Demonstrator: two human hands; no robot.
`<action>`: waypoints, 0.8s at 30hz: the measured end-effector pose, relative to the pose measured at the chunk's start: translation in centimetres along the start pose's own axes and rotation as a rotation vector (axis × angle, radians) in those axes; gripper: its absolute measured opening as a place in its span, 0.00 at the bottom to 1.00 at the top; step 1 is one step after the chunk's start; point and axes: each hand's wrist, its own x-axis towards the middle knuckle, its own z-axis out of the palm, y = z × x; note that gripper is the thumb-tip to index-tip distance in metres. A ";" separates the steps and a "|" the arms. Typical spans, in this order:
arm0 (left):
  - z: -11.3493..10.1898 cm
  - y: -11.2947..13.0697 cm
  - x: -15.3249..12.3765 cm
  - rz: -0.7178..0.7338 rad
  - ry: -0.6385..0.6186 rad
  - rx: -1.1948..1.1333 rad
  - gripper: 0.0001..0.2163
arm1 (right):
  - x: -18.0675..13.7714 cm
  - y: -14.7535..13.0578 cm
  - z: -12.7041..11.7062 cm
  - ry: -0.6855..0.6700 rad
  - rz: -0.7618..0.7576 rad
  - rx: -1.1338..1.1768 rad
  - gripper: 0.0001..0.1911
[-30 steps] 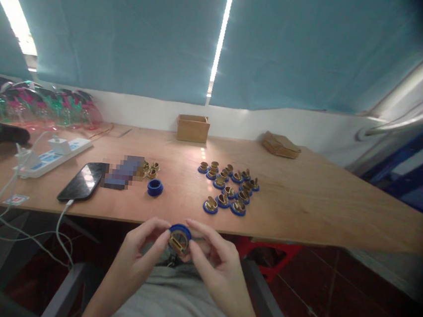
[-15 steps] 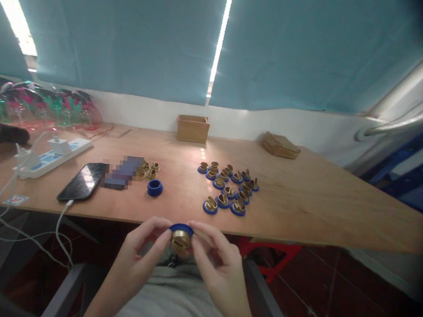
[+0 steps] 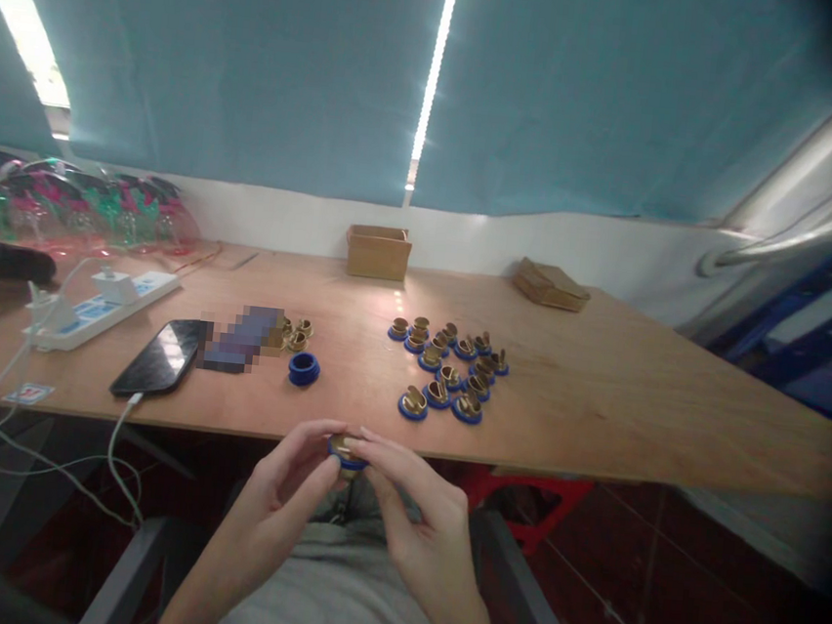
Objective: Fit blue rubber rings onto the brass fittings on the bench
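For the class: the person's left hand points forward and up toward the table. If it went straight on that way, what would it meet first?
Likely the near edge of the table, just ahead of the left hand; beyond that, the lone blue ring. Depth is uncertain.

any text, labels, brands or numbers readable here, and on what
None can be read.
Small sticker at the table's near left edge: red marks, too blurred to read.
White power strip: blue patches, no legible print.
Flat item beside the phone: pixelated, unreadable.
Cardboard box, brown packet and the blue-and-brass part between both hands: no visible lettering.
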 end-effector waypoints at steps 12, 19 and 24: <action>-0.7 -1.2 0.3 0.003 0.052 0.030 0.18 | -0.1 1.0 1.8 0.019 0.155 0.405 0.22; -0.9 -1.4 0.4 0.040 0.125 0.079 0.19 | -0.3 1.2 2.6 0.041 0.154 0.445 0.17; -1.7 -1.6 0.5 0.116 0.295 0.167 0.20 | 2.1 2.2 2.3 0.100 0.114 0.228 0.11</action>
